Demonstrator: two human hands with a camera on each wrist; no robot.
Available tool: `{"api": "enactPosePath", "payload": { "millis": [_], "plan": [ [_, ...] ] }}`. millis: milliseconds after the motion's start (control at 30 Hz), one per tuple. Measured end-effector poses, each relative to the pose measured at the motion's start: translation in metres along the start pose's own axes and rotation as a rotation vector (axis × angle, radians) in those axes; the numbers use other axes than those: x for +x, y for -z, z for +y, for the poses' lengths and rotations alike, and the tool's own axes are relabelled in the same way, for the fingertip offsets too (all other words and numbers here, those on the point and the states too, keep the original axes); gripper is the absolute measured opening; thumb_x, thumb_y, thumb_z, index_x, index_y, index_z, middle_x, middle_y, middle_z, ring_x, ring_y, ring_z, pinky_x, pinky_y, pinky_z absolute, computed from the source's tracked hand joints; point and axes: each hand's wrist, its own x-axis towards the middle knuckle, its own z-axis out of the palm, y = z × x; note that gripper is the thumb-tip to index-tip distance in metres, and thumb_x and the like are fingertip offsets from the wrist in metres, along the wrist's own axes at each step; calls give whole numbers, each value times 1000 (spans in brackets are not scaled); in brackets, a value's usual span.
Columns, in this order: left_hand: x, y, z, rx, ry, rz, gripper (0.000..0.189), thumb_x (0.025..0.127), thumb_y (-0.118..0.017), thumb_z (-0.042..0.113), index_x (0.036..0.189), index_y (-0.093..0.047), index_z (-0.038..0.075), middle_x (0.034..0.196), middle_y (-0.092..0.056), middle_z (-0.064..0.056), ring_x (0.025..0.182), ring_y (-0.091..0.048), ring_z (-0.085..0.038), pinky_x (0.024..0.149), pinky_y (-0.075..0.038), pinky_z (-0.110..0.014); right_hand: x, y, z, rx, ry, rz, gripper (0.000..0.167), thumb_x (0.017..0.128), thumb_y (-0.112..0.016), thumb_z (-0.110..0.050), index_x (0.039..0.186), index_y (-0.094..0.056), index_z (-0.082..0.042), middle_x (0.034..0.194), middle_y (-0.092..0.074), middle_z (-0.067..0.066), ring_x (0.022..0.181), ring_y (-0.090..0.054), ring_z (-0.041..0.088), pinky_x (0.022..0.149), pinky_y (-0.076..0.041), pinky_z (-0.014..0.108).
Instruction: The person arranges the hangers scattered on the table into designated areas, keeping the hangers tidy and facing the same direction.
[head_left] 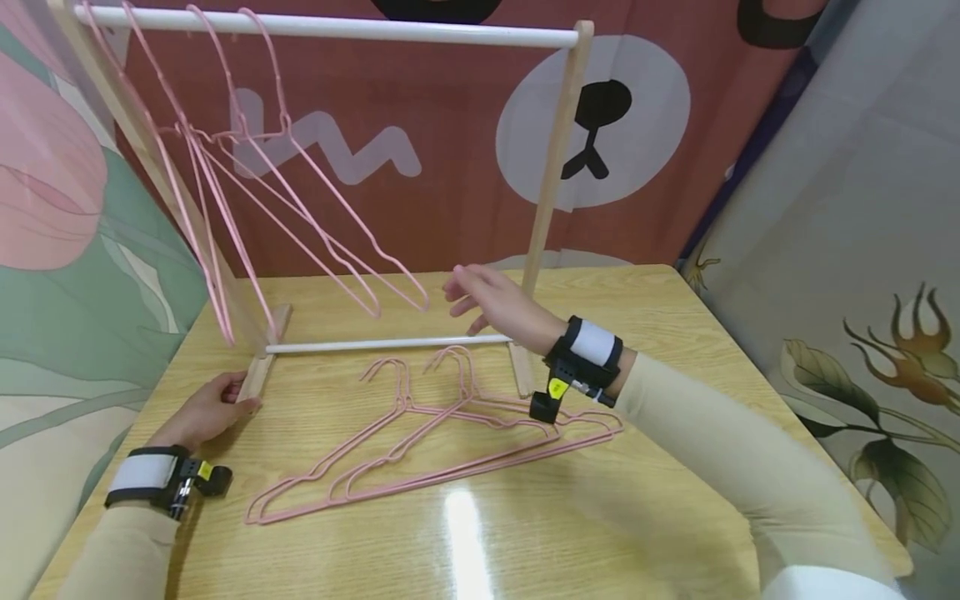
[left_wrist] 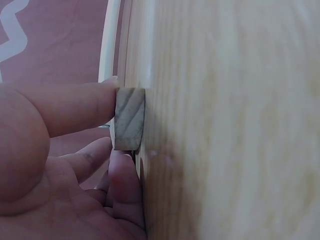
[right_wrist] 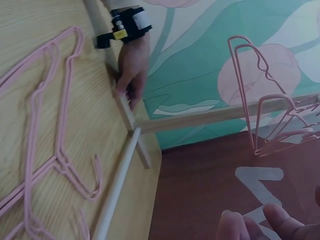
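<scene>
A small clothes rack has light wooden posts, a white top bar and a white lower bar. My left hand pinches the front end of the rack's left wooden foot, thumb on one side and fingers on the other. Several pink hangers hang by their hooks from the left part of the top bar. More pink hangers lie overlapping on the table in front of the rack. My right hand is raised near the right post, fingers loosely bent and holding nothing.
The wooden table stands against a reddish-brown cloth with a bear print. Patterned cloths hang to the left and right. The rack's right foot sits close behind the lying hangers.
</scene>
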Motion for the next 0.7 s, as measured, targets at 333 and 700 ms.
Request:
{"api": "enactPosePath", "payload": {
  "millis": [333,700],
  "plan": [
    [-1,1,7,-12,52,-19,64,104,-57,16,145,-26,-23,116,-44,-29,103,-43,-38,80,-39,-34,-30,19,21,-204,47,-62,27,109,-48,-19,122,-61,0,115,-61,14,99,-60,26,75,-55,39],
    [0,-1,3,-24,62,-16,63,103,-57,15,144,-26,-23,116,-45,-29,104,-44,-38,81,-39,-34,-52,29,31,-474,125,-102,10,99,-66,-7,108,-66,-6,94,-64,3,87,-58,20,76,-49,35]
  ]
}}
